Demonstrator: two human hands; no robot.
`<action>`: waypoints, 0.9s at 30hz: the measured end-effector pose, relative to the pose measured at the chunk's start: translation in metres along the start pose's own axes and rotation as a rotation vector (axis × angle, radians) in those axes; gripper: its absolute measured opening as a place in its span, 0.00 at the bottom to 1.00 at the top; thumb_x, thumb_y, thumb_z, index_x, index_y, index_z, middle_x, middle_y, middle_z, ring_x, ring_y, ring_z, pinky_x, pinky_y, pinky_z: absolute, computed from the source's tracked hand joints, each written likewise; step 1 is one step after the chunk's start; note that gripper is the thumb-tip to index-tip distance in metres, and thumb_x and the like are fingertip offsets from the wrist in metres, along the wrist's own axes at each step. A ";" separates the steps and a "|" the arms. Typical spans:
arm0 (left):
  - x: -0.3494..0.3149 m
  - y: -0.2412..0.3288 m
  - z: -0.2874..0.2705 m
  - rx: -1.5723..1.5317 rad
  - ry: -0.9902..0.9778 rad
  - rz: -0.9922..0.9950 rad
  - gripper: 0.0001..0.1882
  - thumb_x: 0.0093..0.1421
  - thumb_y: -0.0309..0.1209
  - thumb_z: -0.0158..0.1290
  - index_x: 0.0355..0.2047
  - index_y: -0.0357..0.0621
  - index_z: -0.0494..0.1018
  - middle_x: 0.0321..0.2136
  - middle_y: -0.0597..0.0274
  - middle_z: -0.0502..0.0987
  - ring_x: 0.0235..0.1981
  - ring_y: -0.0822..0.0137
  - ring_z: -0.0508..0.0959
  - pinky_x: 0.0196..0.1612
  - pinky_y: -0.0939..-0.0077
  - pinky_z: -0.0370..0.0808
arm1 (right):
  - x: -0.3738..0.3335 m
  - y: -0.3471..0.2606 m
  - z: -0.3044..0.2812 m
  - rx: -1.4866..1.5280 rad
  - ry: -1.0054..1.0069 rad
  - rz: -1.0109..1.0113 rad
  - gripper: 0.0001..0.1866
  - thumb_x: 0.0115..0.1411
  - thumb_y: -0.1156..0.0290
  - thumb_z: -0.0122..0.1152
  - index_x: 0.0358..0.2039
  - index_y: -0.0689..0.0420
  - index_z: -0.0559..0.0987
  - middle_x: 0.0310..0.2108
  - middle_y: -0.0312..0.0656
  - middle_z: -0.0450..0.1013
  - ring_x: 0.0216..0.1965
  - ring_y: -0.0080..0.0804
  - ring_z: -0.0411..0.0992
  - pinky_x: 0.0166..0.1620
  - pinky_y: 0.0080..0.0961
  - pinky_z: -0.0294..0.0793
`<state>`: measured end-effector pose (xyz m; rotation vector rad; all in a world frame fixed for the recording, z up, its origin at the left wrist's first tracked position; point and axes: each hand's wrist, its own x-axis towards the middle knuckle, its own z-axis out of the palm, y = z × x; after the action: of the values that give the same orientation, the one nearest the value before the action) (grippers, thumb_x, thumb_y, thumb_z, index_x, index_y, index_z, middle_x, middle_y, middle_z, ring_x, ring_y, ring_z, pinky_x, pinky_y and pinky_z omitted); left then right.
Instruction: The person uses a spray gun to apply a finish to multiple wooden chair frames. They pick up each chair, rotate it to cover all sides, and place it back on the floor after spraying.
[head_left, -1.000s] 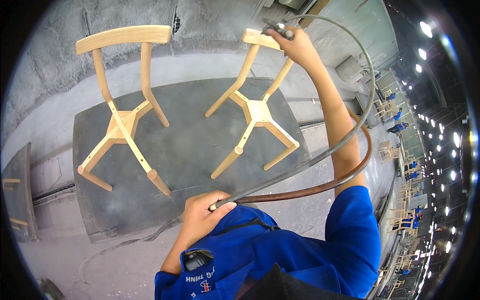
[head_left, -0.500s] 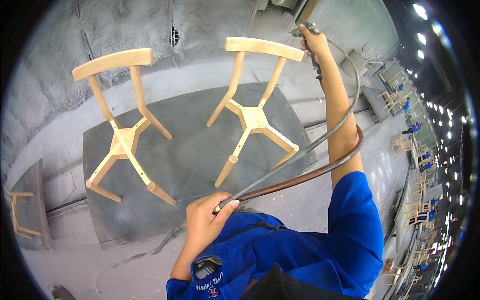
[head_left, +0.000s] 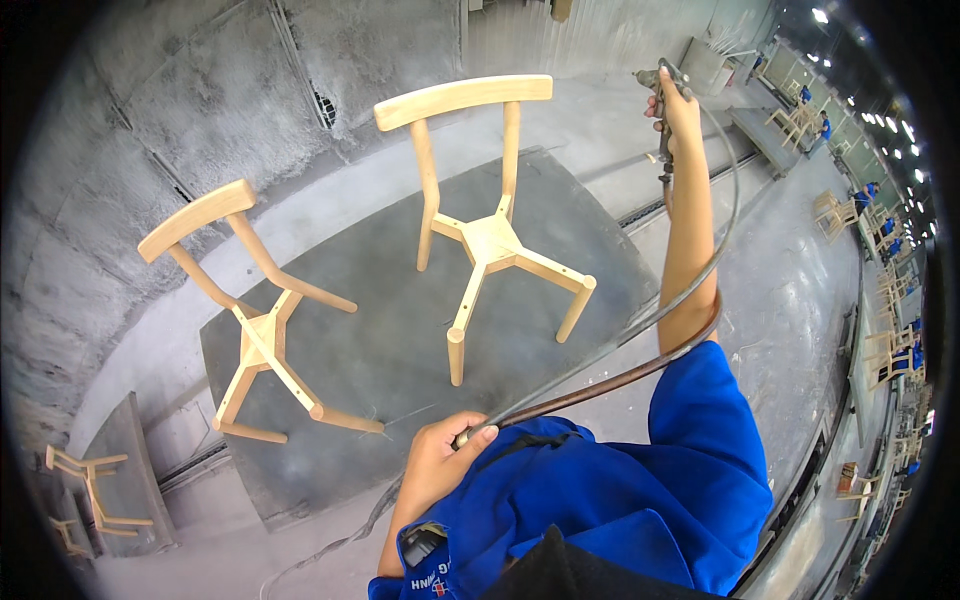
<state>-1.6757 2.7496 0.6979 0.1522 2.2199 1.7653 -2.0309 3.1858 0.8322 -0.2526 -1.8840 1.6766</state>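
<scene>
Two bare wooden chair frames lie on a dark grey platform (head_left: pixel 390 350). One chair frame (head_left: pixel 490 215) is in the middle, the other chair frame (head_left: pixel 250 320) is at the left. My right hand (head_left: pixel 675 105) is raised at the upper right and grips a spray gun (head_left: pixel 662 85), to the right of the middle frame's backrest. Hoses (head_left: pixel 640 330) run from the gun down past my right arm. My left hand (head_left: pixel 440 465) is closed around the hoses close to my chest, near the platform's front edge.
A grey dusty booth wall (head_left: pixel 200 90) curves behind the platform. A smaller grey board with another wooden frame (head_left: pixel 85 490) sits at the lower left. At the far right, rows of wooden chairs (head_left: pixel 890 340) and people in blue stand in a lit hall.
The view has swung left, so both chair frames sit further right in the picture. My right hand with the spray gun has moved off the middle frame's backrest to its right. The left hand keeps hold of the hoses.
</scene>
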 end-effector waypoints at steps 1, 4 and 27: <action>0.001 0.001 0.007 -0.002 -0.006 -0.008 0.14 0.64 0.38 0.61 0.39 0.37 0.79 0.18 0.66 0.72 0.23 0.77 0.68 0.28 0.77 0.68 | -0.002 0.009 -0.007 0.125 -0.036 0.014 0.22 0.67 0.46 0.58 0.36 0.55 0.78 0.22 0.34 0.73 0.21 0.22 0.72 0.17 0.19 0.59; 0.004 0.006 0.023 0.011 -0.001 -0.049 0.14 0.65 0.38 0.60 0.40 0.38 0.79 0.19 0.67 0.72 0.23 0.78 0.68 0.28 0.78 0.67 | -0.014 0.051 -0.017 0.417 -0.034 0.079 0.21 0.67 0.46 0.58 0.36 0.54 0.76 0.21 0.34 0.72 0.20 0.25 0.72 0.19 0.21 0.61; -0.145 -0.072 0.101 0.026 0.302 -0.326 0.24 0.58 0.52 0.64 0.49 0.54 0.81 0.28 0.62 0.81 0.31 0.65 0.79 0.37 0.73 0.74 | -0.344 0.164 0.057 0.023 -0.741 0.444 0.16 0.66 0.55 0.63 0.31 0.55 0.77 0.19 0.31 0.70 0.16 0.15 0.63 0.16 0.15 0.53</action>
<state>-1.5004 2.7881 0.6325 -0.4743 2.3033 1.6658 -1.8251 2.9923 0.5700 -0.0306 -2.4628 2.3127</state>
